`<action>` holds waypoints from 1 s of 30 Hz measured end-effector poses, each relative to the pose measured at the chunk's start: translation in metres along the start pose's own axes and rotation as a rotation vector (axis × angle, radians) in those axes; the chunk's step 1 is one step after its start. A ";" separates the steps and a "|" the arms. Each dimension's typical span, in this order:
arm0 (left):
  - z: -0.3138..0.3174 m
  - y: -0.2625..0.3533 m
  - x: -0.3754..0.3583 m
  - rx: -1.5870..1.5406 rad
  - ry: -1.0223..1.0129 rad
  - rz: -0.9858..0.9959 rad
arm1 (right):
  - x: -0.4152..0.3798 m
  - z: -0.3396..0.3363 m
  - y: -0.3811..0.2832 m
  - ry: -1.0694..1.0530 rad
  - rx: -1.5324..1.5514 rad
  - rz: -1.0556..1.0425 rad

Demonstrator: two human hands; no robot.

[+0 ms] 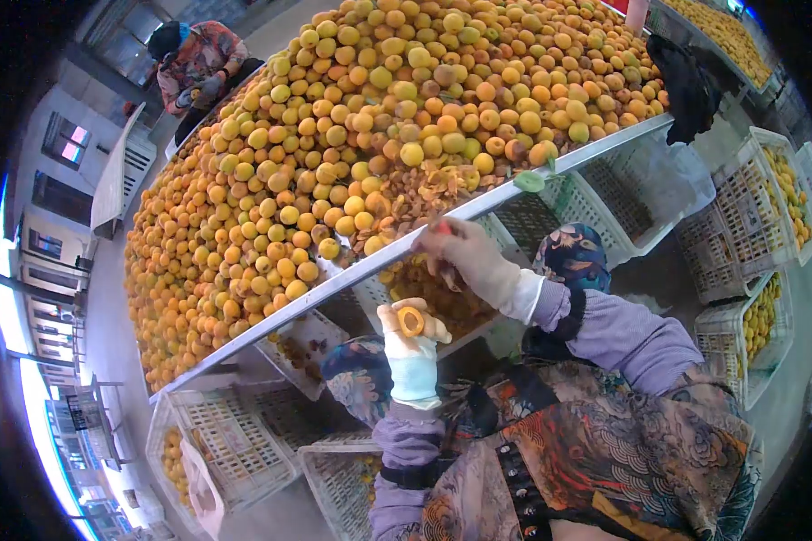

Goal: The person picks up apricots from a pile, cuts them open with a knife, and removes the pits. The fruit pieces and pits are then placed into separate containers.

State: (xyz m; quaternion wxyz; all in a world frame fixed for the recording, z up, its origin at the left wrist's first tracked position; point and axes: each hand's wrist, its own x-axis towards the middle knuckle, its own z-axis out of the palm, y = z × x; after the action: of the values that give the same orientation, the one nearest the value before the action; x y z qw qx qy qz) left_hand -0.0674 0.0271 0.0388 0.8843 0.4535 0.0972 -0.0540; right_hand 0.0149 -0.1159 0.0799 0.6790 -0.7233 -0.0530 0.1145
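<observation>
A ring-shaped piece of orange fruit (pixel 410 321) rests in the curled fingers of my left hand (pixel 412 329), palm up, over the crates below the table edge. My right hand (pixel 478 261), in a pale glove, is held at the metal edge of the table (pixel 307 296), its fingers bent round something small and reddish that I cannot make out. Beyond it, brown scraps and split fruit (pixel 424 194) lie beside a large heap of yellow-orange fruit (pixel 334 117). Under my hands, a crate holds fruit pieces (pixel 433 293).
A co-worker (pixel 203 68) sits at the far left side of the heap. White crates stand at the lower left (pixel 235 442) and right (pixel 731 216), some with fruit. A green oval object (pixel 530 181) is on the table edge; black cloth (pixel 683 86) hangs at the right corner.
</observation>
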 end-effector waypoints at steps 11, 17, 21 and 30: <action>0.046 0.002 -0.018 0.015 0.042 -0.311 | -0.026 -0.005 -0.041 -0.219 0.763 -0.171; 0.038 -0.002 -0.021 -0.102 -0.054 -0.496 | -0.034 -0.012 -0.048 -0.432 0.780 -0.046; 0.042 -0.008 -0.027 0.076 -0.066 -0.485 | -0.039 -0.012 -0.059 -0.532 0.512 0.020; 0.032 -0.013 -0.025 -0.025 -0.275 -0.650 | -0.034 -0.011 -0.042 -0.683 0.308 0.045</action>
State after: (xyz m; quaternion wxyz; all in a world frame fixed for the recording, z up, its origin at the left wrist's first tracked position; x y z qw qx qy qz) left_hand -0.0902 -0.0065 0.0525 0.8311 0.3767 0.1173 -0.3919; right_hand -0.0122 -0.1314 0.1251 0.7203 -0.5336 -0.2426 0.3709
